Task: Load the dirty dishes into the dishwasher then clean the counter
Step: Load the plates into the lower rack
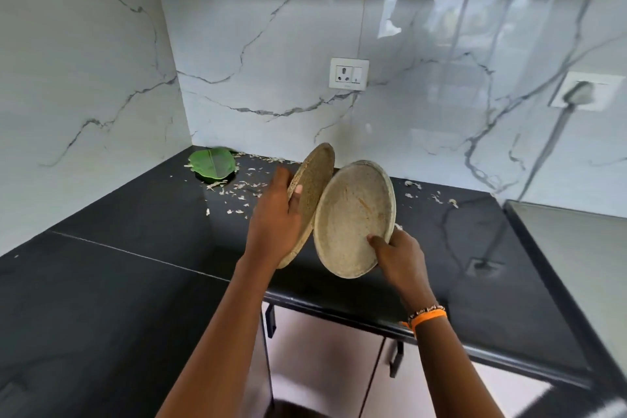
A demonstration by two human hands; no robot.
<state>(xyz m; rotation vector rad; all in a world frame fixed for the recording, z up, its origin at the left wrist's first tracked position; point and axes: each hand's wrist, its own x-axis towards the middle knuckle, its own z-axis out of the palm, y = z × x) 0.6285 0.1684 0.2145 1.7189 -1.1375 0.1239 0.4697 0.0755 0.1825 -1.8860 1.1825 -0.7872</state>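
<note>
I hold two round, speckled beige plates tilted on edge above the black counter (135, 248). My left hand (274, 224) grips the left plate (314, 180), whose rough underside faces me. My right hand (398, 258) pinches the lower rim of the right plate (353, 214), whose soiled inner face with an orange streak is turned toward me. The two plates stand close side by side, nearly touching. A green leaf-shaped plate (212, 163) lies flat in the counter's back corner.
Pale food scraps (242, 193) are scattered over the counter along the marble wall, with more scraps (431, 195) to the right. A socket (349, 73) sits on the wall. A steel surface (576, 248) lies at right. Cabinet doors with black handles (395, 360) are below the counter edge.
</note>
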